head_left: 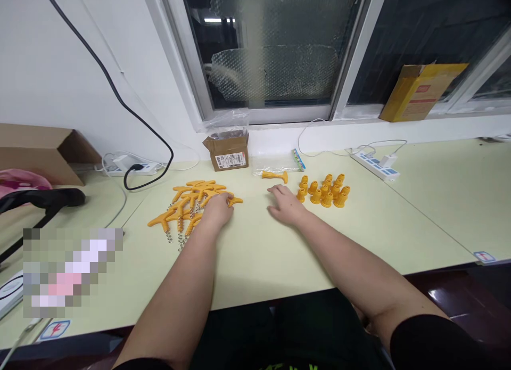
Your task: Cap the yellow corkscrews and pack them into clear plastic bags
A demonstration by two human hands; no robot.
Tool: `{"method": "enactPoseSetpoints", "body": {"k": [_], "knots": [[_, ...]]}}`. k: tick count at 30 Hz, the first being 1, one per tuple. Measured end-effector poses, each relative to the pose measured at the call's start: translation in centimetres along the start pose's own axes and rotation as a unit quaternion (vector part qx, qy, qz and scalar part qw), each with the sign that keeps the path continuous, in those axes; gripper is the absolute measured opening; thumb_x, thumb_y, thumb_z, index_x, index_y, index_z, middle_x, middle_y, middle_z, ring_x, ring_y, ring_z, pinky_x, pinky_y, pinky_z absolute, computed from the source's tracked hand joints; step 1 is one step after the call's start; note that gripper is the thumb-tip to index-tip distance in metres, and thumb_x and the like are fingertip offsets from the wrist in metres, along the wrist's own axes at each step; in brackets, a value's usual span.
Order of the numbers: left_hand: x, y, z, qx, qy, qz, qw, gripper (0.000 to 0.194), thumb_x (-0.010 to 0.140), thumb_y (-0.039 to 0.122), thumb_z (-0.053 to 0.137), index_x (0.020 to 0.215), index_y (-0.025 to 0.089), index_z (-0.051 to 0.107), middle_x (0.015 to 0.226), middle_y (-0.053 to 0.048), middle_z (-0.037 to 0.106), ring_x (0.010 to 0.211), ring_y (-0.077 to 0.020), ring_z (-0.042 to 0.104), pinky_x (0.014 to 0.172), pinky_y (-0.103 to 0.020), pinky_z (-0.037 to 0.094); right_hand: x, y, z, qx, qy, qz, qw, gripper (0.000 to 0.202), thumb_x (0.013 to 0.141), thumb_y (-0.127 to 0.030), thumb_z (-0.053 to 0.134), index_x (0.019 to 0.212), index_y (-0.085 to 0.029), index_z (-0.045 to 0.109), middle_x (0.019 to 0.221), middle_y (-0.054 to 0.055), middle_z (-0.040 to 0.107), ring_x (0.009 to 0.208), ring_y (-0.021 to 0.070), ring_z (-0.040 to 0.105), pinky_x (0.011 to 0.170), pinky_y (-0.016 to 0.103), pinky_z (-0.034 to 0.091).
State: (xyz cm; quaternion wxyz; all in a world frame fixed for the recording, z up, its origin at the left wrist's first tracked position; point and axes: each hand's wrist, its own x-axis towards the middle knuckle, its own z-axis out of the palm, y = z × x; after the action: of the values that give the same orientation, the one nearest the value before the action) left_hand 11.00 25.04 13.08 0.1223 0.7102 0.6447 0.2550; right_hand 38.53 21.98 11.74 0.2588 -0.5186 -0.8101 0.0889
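My left hand (219, 207) is at the right edge of a pile of yellow T-handled corkscrews (181, 206) with bare metal spirals. Its fingers are closed on one yellow corkscrew (236, 200), whose handle end sticks out beyond the fingertips. The rest of that piece is hidden by the hand. My right hand (285, 205) is open over the table, its thumb and fingers apart with nothing in them. Just to its right stand several yellow flared sleeves (326, 198), upright in a cluster. Beyond my right hand lies a yellow corkscrew with its spiral covered (275, 176).
Against the wall are a small cardboard box (230, 153) and a clear zip bag (275, 164). Power strips lie at left (139, 169) and right (375, 165). A black cable (115, 90) hangs at left. A yellow carton (423, 93) leans on the windowsill.
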Motion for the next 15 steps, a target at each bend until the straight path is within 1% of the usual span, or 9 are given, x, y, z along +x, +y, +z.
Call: {"method": "enactPoseSetpoints", "body": {"k": [2,5,8,10,11,13,15], "knots": [[0.2,-0.4,0.2,-0.008,0.005,0.006,1.0,0.03,0.064,0.015,0.074,0.093,0.024,0.075,0.072,-0.005,0.068,0.078,-0.0283,0.067,0.08,-0.037,0.053,0.6,0.2,1.2,-0.009,-0.013,0.046,0.999,0.063,0.093,-0.033,0.058,0.15,-0.009,0.047,0.156,0.019,0.048,0.147,0.0313,0.041,0.123,0.043,0.032],[0.4,-0.7,0.4,0.0,-0.007,-0.005,1.0,0.029,0.065,0.017,0.073,0.094,0.024,0.074,0.073,-0.006,0.069,0.078,-0.0293,0.068,0.081,-0.038,0.053,1.6,0.9,2.1,-0.03,0.0,0.126,0.992,0.069,0.095,-0.034,0.053,0.156,-0.006,0.039,0.166,0.022,0.035,0.155,0.0329,0.03,0.127,0.045,0.026],[0.2,-0.3,0.3,0.021,0.007,0.005,1.0,0.03,0.066,0.019,0.073,0.096,0.024,0.073,0.076,-0.006,0.069,0.081,-0.0296,0.068,0.081,-0.038,0.053,2.7,1.4,2.5,-0.052,0.012,0.157,0.986,0.075,0.094,-0.035,0.051,0.159,-0.003,0.033,0.172,0.023,0.024,0.16,0.0338,0.021,0.13,0.046,0.018],[-0.1,0.5,0.1,0.027,0.014,0.021,0.999,0.03,0.068,0.023,0.074,0.098,0.024,0.073,0.082,-0.008,0.07,0.085,-0.0306,0.068,0.082,-0.039,0.053,3.6,1.7,2.7,-0.06,0.01,0.173,0.983,0.079,0.093,-0.037,0.05,0.161,-0.001,0.028,0.174,0.023,0.017,0.162,0.0334,0.013,0.131,0.047,0.013],[-0.4,0.9,0.0,0.027,0.006,0.03,0.999,0.031,0.07,0.025,0.075,0.101,0.024,0.073,0.087,-0.009,0.071,0.087,-0.0311,0.068,0.084,-0.04,0.053,4.1,1.8,2.8,-0.062,0.006,0.184,0.981,0.081,0.094,-0.038,0.05,0.162,0.0,0.026,0.174,0.023,0.014,0.163,0.0334,0.009,0.131,0.047,0.011],[-1.0,2.0,-0.1,0.016,-0.029,0.059,0.998,0.035,0.076,0.031,0.073,0.11,0.023,0.073,0.099,-0.011,0.07,0.093,-0.031,0.068,0.089,-0.042,0.053,4.9,2.0,2.9,-0.066,-0.006,0.206,0.976,0.084,0.095,-0.04,0.048,0.163,0.002,0.022,0.175,0.023,0.013,0.163,0.0339,0.007,0.131,0.049,0.009],[-1.4,2.9,-0.2,-0.004,-0.06,0.096,0.994,0.039,0.082,0.035,0.069,0.119,0.023,0.072,0.107,-0.012,0.068,0.1,-0.0307,0.067,0.094,-0.043,0.052,5.3,2.0,3.0,-0.073,-0.011,0.215,0.974,0.081,0.096,-0.042,0.046,0.162,0.002,0.025,0.173,0.024,0.02,0.162,0.0352,0.013,0.131,0.049,0.01]]}}
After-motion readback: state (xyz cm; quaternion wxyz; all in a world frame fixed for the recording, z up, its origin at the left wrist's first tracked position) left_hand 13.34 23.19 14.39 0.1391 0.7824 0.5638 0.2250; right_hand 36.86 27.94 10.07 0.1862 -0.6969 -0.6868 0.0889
